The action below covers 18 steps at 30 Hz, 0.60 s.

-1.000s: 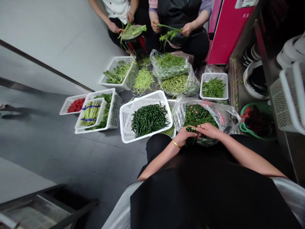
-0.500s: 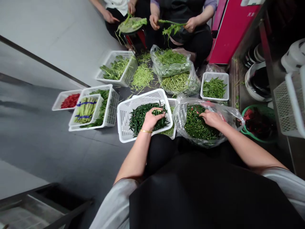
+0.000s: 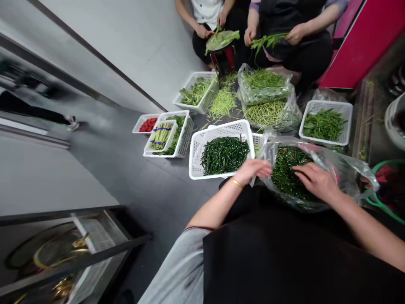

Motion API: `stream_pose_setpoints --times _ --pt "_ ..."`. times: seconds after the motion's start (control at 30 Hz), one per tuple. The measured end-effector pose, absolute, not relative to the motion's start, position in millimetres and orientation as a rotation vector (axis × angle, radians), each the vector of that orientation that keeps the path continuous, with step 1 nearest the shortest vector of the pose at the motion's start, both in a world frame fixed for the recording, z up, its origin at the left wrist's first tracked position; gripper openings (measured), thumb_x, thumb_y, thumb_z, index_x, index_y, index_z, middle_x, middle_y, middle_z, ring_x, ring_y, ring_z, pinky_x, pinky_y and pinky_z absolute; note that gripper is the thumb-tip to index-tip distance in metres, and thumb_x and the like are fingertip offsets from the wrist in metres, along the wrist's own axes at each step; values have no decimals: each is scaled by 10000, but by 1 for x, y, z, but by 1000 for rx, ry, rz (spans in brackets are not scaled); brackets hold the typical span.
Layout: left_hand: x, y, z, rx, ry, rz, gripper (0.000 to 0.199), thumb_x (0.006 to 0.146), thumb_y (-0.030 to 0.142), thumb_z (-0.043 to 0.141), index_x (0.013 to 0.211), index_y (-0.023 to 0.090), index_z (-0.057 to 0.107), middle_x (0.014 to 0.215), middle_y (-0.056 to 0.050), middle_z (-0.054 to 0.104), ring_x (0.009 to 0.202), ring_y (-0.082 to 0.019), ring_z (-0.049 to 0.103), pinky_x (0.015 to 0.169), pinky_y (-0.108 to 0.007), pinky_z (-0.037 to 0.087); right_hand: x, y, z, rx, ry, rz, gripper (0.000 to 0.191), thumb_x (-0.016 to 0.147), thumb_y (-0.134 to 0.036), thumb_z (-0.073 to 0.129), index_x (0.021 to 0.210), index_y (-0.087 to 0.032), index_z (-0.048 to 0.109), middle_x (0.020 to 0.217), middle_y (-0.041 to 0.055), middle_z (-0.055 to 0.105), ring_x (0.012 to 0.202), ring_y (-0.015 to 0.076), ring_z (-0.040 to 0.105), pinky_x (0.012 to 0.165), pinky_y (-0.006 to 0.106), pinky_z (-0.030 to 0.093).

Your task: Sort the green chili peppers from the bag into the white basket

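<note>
My left hand (image 3: pixel 255 169) is at the right edge of a white basket (image 3: pixel 196 162), its fingers stretched toward a clear plastic bag (image 3: pixel 340 158). It holds nothing that I can see. Inside that basket lies a pile of dark green chili peppers (image 3: pixel 224 156). Over the mouth of the bag is my right hand (image 3: pixel 316 179), fingers apart, near the green chilies with stems (image 3: pixel 287 177) that fill it. A few red ones show among them.
Two people across from me handle leafy stalks (image 3: pixel 272 40). Between us are a bag of greens (image 3: pixel 265 82), a basket of leaves (image 3: pixel 325 124) and shredded trimmings (image 3: pixel 223 103). Bundled stalks (image 3: pixel 161 136) and red peppers (image 3: pixel 148 124) are on the left; a green tub (image 3: pixel 376 202) is right.
My left hand has let go of several green chilies over the basket and moved right toward the bag. My right hand's fingers have spread. The view has swung left.
</note>
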<state>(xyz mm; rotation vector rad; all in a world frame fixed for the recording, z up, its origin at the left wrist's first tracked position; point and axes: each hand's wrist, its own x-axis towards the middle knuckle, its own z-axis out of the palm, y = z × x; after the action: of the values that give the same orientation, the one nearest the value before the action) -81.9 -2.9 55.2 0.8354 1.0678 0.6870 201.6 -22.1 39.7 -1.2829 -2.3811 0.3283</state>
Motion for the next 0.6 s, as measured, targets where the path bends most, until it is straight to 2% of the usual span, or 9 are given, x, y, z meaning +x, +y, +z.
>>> stream_pose_setpoints --times 0.07,0.17,0.2,0.27,0.37,0.47,0.53,0.6 --pt "-28 -25 42 721 942 594 619 678 655 747 948 100 713 796 -109 725 688 -173 674 647 -288 500 191 -48 38 -1145 -2316 253 301 984 -256 477 1186 -212 695 991 85 700 879 181 669 783 281 542" --pt "17 -40 25 708 969 728 569 630 607 800 878 102 710 712 -31 678 561 -69 558 552 -198 411 188 -70 36 -1074 -2313 313 295 979 -223 456 1135 -212 706 1035 101 700 932 193 669 817 297 541" --pt "22 -41 23 721 991 739 555 619 588 813 863 101 706 707 -22 673 549 -59 544 537 -191 398 191 -72 37 -1094 -2295 428 283 983 -256 455 1110 -212 704 1020 100 704 921 197 672 809 305 542" --pt "22 -40 28 762 1023 685 544 610 572 824 856 103 698 710 -28 680 558 -74 570 532 -199 415 203 -69 41 -1211 -2156 768 295 990 -387 458 1021 -197 682 840 71 701 754 180 666 695 291 536" --pt "13 -39 46 905 987 542 532 621 563 826 861 109 690 686 -31 684 555 -91 599 517 -205 432 219 -58 49 -1406 -1838 1275 483 940 -633 442 805 -192 584 499 -27 523 452 134 510 477 245 427" --pt "10 -46 61 1090 896 410 514 634 570 817 793 104 671 653 -33 683 513 -86 586 479 -197 419 217 -52 51 -1382 -1765 1547 595 874 -752 404 692 -198 523 448 -43 445 387 116 420 416 237 351" --pt "11 -53 62 1155 877 359 495 656 562 802 773 104 658 643 -39 684 499 -92 590 459 -198 418 208 -56 50 -1361 -1873 1506 605 906 -710 356 664 -187 540 495 -10 504 420 118 449 444 239 355" --pt "12 -59 58 1157 911 339 451 698 533 780 757 107 642 627 -37 675 480 -95 586 439 -199 410 197 -63 48 -1461 -2069 1196 578 969 -584 318 689 -164 600 626 52 618 548 143 556 531 247 393"
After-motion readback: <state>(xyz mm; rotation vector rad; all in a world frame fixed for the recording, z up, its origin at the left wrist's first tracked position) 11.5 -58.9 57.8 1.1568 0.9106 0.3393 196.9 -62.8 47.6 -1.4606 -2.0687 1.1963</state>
